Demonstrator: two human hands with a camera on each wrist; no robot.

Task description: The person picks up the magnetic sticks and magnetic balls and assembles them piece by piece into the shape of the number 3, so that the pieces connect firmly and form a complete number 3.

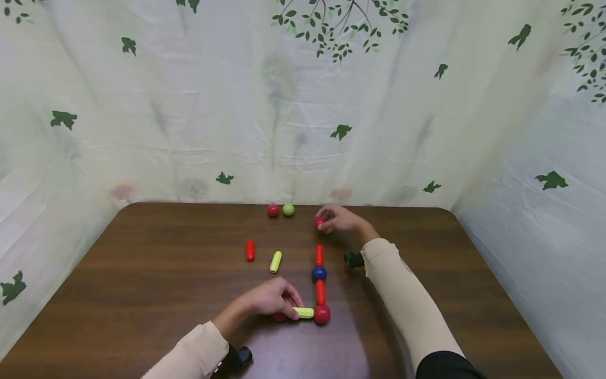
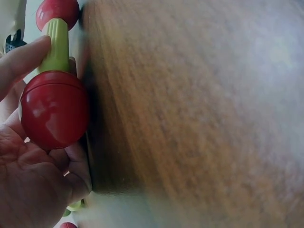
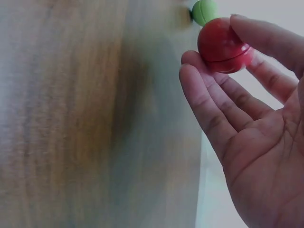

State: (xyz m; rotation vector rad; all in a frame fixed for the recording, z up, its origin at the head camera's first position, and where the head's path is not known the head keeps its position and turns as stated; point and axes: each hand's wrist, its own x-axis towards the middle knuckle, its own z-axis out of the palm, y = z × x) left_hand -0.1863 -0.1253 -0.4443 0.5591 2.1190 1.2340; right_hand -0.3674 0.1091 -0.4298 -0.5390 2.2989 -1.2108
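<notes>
My left hand (image 1: pixel 276 298) grips a yellow-green rod (image 2: pixel 59 45) between thumb and fingers. That rod joins a red ball (image 2: pixel 54 109), mostly hidden by the hand in the head view, to another red ball (image 1: pixel 322 314) at a corner. From the corner ball a red rod (image 1: pixel 320 292), a blue ball (image 1: pixel 319 273) and a second red rod (image 1: pixel 319 255) run away in a straight line. Beyond the far end of this line, my right hand (image 1: pixel 337 219) pinches a loose red ball (image 3: pixel 223 45) between thumb and fingertips.
Near the table's back edge sit a red ball (image 1: pixel 273 210) and a green ball (image 1: pixel 288 210). A loose red rod (image 1: pixel 250 250) and a loose yellow-green rod (image 1: pixel 276 261) lie left of the joined line. The brown table (image 1: pixel 142 273) meets a printed curtain (image 1: pixel 213 131) behind.
</notes>
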